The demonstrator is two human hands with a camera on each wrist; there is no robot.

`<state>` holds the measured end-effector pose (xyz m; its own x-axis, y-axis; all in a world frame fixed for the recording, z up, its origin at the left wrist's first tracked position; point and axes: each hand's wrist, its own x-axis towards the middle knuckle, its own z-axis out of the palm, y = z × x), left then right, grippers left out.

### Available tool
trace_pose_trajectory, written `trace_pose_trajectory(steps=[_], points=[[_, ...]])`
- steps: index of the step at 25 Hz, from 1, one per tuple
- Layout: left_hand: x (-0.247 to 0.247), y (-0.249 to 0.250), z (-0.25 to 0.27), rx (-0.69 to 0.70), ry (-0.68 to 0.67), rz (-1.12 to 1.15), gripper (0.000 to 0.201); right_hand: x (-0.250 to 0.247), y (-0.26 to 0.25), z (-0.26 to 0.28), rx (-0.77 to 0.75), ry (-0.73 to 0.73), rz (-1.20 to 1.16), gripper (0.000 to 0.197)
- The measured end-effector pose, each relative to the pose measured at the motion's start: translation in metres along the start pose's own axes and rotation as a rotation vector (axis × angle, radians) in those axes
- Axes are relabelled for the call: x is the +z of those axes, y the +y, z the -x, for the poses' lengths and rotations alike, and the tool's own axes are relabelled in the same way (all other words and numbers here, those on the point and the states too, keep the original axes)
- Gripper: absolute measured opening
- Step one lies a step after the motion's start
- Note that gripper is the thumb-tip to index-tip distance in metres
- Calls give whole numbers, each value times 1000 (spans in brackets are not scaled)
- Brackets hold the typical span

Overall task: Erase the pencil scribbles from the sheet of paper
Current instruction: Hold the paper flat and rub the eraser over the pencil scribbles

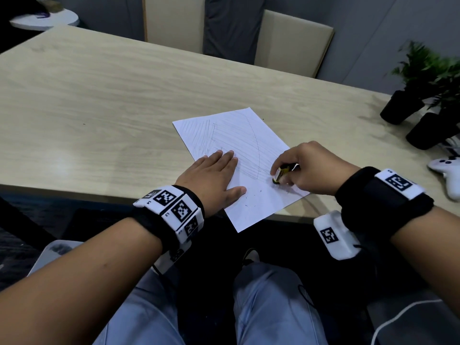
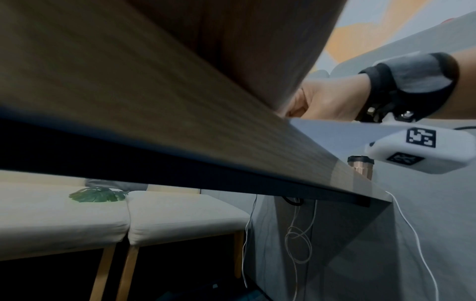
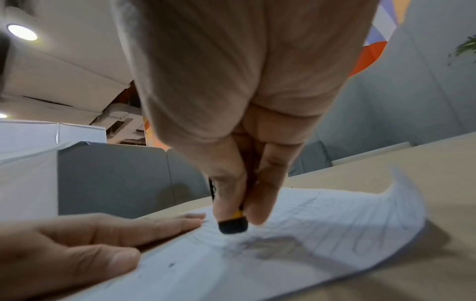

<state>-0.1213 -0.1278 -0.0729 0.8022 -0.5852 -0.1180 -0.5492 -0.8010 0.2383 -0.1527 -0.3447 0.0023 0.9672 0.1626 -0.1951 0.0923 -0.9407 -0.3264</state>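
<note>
A white sheet of paper (image 1: 239,155) with faint pencil scribbles lies slantwise near the table's front edge, one corner overhanging it. My left hand (image 1: 211,178) lies flat on the sheet's left side, fingers straight, pressing it down. My right hand (image 1: 306,168) pinches a black eraser in a yellow sleeve (image 1: 280,174) and holds its dark tip on the paper near the right edge. In the right wrist view the eraser (image 3: 233,224) touches the paper (image 3: 296,254) beside a grey smudge, with the left hand (image 3: 77,244) flat at the lower left.
The light wooden table (image 1: 99,95) stretches far to the left and back. Two black pots with green plants (image 1: 420,113) stand at the right, and a white game controller (image 1: 448,175) lies near them. Beige chairs (image 1: 293,43) stand behind the table.
</note>
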Motion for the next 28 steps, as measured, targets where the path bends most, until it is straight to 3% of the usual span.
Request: trace_pose_trajectory(steps=[5,10,17,25,28], points=[[-6,5,15,-47,118,1,69,13,-11,4,71,42,-79,4],[1,16,20,-98,74,16,70,27,-32,9,116,73,-170,4],[2,-1,5,-35,20,-21,67,21,-49,-22,-125,83,-36,18],[2,-4,2,-35,26,-47,66,21,-44,-5,-184,-82,103,24],[3,-4,3,-35,30,-38,66,21,-47,-14,-172,20,25,24]])
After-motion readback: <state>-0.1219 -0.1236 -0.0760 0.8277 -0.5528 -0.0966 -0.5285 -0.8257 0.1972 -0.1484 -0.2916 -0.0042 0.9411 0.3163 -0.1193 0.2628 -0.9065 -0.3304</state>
